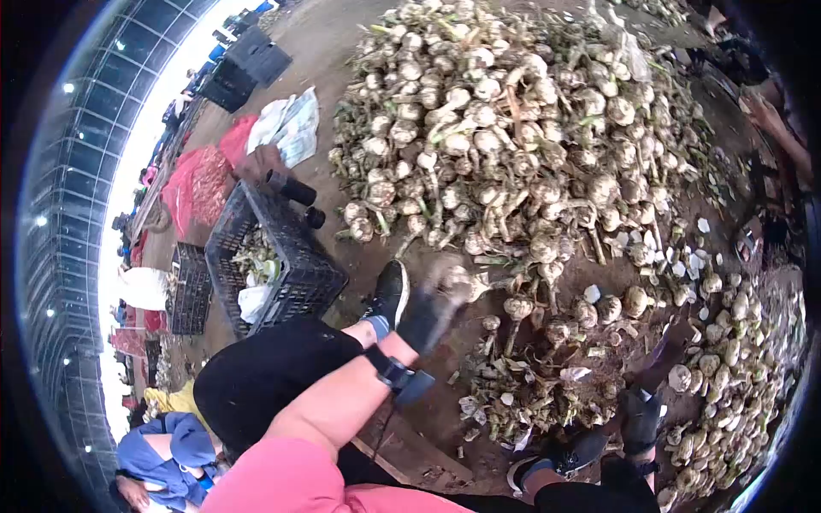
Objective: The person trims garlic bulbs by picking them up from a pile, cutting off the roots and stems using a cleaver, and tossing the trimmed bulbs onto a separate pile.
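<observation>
On a dirt floor [329,56], beside a garlic heap [513,145] at one o'clock and with a black crate [310,286] at nine, grips a garlic bulb [455,284] in the gloved left hand [428,312], around mid-view. Lies nearly level in long axis, pointing stem-first toward three. Cannot tell the grip of the gloved right hand [640,421] at four.

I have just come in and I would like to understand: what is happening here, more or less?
A person in pink has the gloved left hand at the near edge of a large heap of garlic, seemingly gripping one bulb. The right hand, also gloved, is low, beside a smaller pile of bulbs; what it holds is unclear. Loose scraps lie between the hands, and a black crate stands to the left.
</observation>
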The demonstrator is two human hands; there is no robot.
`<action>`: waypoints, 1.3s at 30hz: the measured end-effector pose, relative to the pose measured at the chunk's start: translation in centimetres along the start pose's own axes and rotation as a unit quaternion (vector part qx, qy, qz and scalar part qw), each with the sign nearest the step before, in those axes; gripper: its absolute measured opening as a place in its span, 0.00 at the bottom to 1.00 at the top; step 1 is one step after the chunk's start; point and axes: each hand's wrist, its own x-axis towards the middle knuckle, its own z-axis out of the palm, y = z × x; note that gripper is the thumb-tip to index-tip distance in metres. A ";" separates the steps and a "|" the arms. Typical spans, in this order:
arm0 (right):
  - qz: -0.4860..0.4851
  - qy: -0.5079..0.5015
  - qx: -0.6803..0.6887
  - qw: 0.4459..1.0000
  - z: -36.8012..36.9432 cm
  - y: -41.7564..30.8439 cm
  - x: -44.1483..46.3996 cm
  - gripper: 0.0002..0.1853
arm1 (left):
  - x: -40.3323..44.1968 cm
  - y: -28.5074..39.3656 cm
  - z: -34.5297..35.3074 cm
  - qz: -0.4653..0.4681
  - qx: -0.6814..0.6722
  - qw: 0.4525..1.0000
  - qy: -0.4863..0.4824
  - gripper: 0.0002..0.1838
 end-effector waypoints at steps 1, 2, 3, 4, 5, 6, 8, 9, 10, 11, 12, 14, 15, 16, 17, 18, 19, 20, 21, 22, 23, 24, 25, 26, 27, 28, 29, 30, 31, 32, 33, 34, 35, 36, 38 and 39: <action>-0.035 0.000 -0.035 0.999 1.2 -1.4 -0.6 0.15 | 0.2 0.5 -4.6 0.072 0.044 0.995 0.057 0.23; -0.071 0.003 -0.067 0.995 2.1 -2.2 -1.0 0.15 | -0.6 4.3 -7.8 0.113 0.282 0.939 0.163 0.20; -0.077 -0.003 -0.070 0.995 2.3 -2.0 -0.8 0.15 | -0.5 5.8 -11.8 0.060 0.248 0.941 0.223 0.19; -0.064 -0.001 -0.024 0.998 2.2 -1.1 -0.6 0.15 | -0.1 5.2 -18.1 0.069 0.171 0.943 0.278 0.20; -0.050 0.004 0.023 0.998 2.1 -0.2 -0.6 0.15 | -0.2 7.3 -21.7 0.078 0.160 0.932 0.316 0.20; -0.054 0.037 0.002 0.998 2.3 0.4 -0.9 0.16 | -0.1 9.2 -24.3 0.093 0.235 0.897 0.362 0.21; -0.063 0.019 0.000 0.998 2.3 0.9 -0.8 0.12 | -0.2 11.2 -30.6 0.072 0.517 0.741 0.422 0.27; -0.067 0.004 0.000 0.998 2.1 1.3 -0.8 0.09 | 0.4 12.1 -30.5 -0.037 0.510 0.725 0.462 0.29; -0.048 0.028 0.008 0.998 2.0 2.1 -0.8 0.09 | 1.0 13.0 -30.4 -0.151 0.499 0.701 0.486 0.31; -0.047 0.033 0.009 0.998 2.6 1.1 -1.4 0.09 | 1.4 12.7 -28.1 0.003 0.526 0.719 0.455 0.28; -0.060 0.032 0.012 0.998 3.9 -0.7 -2.2 0.08 | 1.6 11.8 -25.4 0.155 0.540 0.717 0.412 0.24; -0.070 -0.004 0.048 0.996 4.1 -0.7 -1.9 0.09 | 1.8 9.0 -16.5 0.213 0.494 0.809 0.239 0.27; -0.060 -0.022 -0.018 0.998 3.6 0.5 -0.9 0.10 | 0.9 7.0 -10.8 0.189 0.497 0.825 0.191 0.28; -0.045 -0.027 -0.085 0.995 2.4 1.0 -0.5 0.13 | 0.5 4.4 -6.4 0.160 0.433 0.885 0.065 0.31; -0.012 -0.024 -0.073 0.997 4.0 -2.0 -1.3 0.11 | -1.3 4.7 -0.6 0.235 0.498 0.833 -0.057 0.34; -0.045 -0.012 -0.065 0.997 3.4 -0.1 -0.9 0.12 | -2.6 1.6 3.7 0.086 0.226 0.948 -0.205 0.36; -0.078 0.000 -0.058 0.995 2.7 1.9 -0.4 0.13 | -3.8 1.2 7.3 0.019 0.262 0.918 -0.295 0.38; -0.039 -0.058 0.054 0.996 3.5 -0.8 -0.9 0.15 | -5.0 -0.1 10.3 0.051 0.272 0.896 -0.347 0.39; -0.069 -0.030 -0.006 0.997 3.7 -1.6 -1.2 0.16 | -6.1 -1.2 12.6 0.085 0.285 0.871 -0.390 0.41; -0.013 -0.046 0.083 0.995 4.1 -3.3 -1.6 0.13 | -7.1 -3.3 14.5 0.059 0.212 0.887 -0.407 0.40; -0.018 -0.058 0.108 0.992 4.2 -2.1 -0.9 0.13 | -8.0 -4.7 15.7 0.023 0.208 0.887 -0.411 0.38; 0.018 -0.078 0.112 0.990 3.8 -4.2 -2.1 0.15 | -8.9 -6.0 16.9 -0.014 0.204 0.888 -0.413 0.36; 0.037 -0.064 0.137 0.988 4.2 -2.7 -1.1 0.17 | -9.0 -3.8 18.3 -0.066 0.158 0.897 -0.407 0.31; 0.017 -0.066 0.138 0.988 4.0 -1.7 -1.2 0.17 | -9.7 -7.1 18.9 -0.108 0.042 0.916 -0.383 0.29; -0.005 -0.074 0.138 0.988 4.0 -2.9 -1.6 0.17 | -9.7 -6.9 19.5 -0.145 -0.021 0.919 -0.367 0.28; -0.002 -0.067 0.143 0.987 3.6 -4.0 -2.1 0.17 | -9.8 -6.5 20.0 -0.180 -0.086 0.917 -0.346 0.28; 0.012 -0.072 0.103 0.992 3.3 -5.3 -2.4 0.16 | -9.9 -6.2 20.5 -0.213 -0.149 0.910 -0.323 0.27; 0.026 -0.077 0.062 0.995 3.2 -5.7 -2.5 0.16 | -9.8 -4.4 20.4 -0.060 -0.001 0.942 -0.330 0.26; 0.028 -0.075 0.066 0.995 3.0 -5.4 -2.6 0.16 | -9.7 -2.8 20.5 0.097 0.144 0.931 -0.321 0.26; 0.039 -0.074 0.073 0.994 2.7 -4.9 -2.6 0.16 | -9.3 -1.7 21.0 0.027 0.142 0.927 -0.347 0.24; 0.049 -0.072 0.078 0.993 2.4 -4.3 -2.7 0.15 | -9.3 -2.4 20.8 0.027 0.141 0.926 -0.350 0.24; 0.048 -0.070 0.078 0.993 2.1 -3.2 -2.5 0.15 | -8.9 -3.4 20.4 -0.015 0.134 0.917 -0.375 0.23; 0.024 -0.055 0.090 0.994 2.0 -1.6 -2.0 0.14 | -8.8 -4.3 20.0 -0.056 0.127 0.907 -0.398 0.22; 0.000 -0.042 0.103 0.994 1.9 -0.9 -1.8 0.14 | -8.6 -3.4 20.4 -0.100 0.066 0.907 -0.403 0.19; -0.043 0.008 0.095 0.995 1.3 0.2 -1.6 0.13 | -8.6 -4.2 19.7 -0.169 0.007 0.900 -0.402 0.17; -0.085 0.057 0.086 0.991 1.0 0.6 -1.5 0.13 | -8.5 -4.4 19.2 -0.237 -0.054 0.885 -0.398 0.16</action>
